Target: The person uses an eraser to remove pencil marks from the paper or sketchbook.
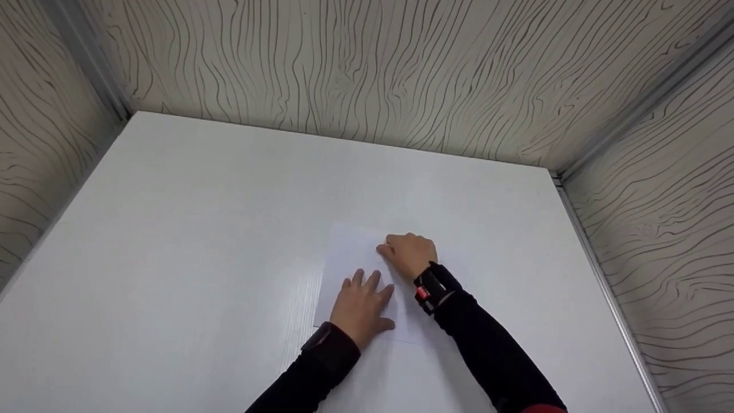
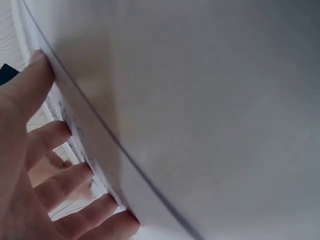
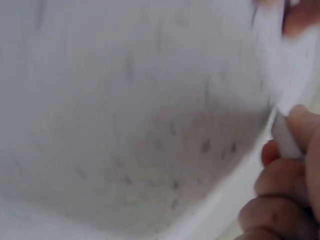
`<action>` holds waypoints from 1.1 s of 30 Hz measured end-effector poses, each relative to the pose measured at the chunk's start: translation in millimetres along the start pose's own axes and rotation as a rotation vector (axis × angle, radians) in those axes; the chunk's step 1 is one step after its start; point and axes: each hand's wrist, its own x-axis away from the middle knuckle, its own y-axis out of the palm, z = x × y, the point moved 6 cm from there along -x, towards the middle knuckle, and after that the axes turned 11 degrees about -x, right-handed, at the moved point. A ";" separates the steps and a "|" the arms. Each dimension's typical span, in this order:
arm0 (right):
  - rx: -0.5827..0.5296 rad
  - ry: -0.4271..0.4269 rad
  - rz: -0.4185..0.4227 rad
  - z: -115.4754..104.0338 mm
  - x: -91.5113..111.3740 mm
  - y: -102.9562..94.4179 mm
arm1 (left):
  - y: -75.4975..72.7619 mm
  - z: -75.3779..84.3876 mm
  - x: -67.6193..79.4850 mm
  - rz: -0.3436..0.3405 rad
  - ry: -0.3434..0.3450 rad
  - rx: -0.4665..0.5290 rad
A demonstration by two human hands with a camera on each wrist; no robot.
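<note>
A white sheet of paper [image 1: 351, 249] lies on the white table. My left hand [image 1: 358, 312] rests on its lower left part with the fingers spread, pressing it flat. In the left wrist view the fingertips [image 2: 80, 172] touch the paper, and a straight sheet edge runs diagonally past them. Near the sheet's upper right, my right hand [image 1: 410, 255] pinches a small white eraser [image 3: 286, 137] between thumb and curled fingers. Its tip meets the paper, and dark crumbs [image 3: 206, 146] are scattered around it. The head view hides the eraser behind the hand.
The large white table [image 1: 218, 229] extends around the sheet on all sides. Panels with a wood-grain line pattern [image 1: 344, 69] stand behind it and at both sides, joined by grey metal posts [image 1: 86, 51]. Black bands [image 1: 436, 287] sit on both wrists.
</note>
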 end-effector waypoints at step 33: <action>-0.018 0.061 0.081 17.7 7.5 0.2 | 0.6 -4.1 2.6 -0.022 -0.004 0.038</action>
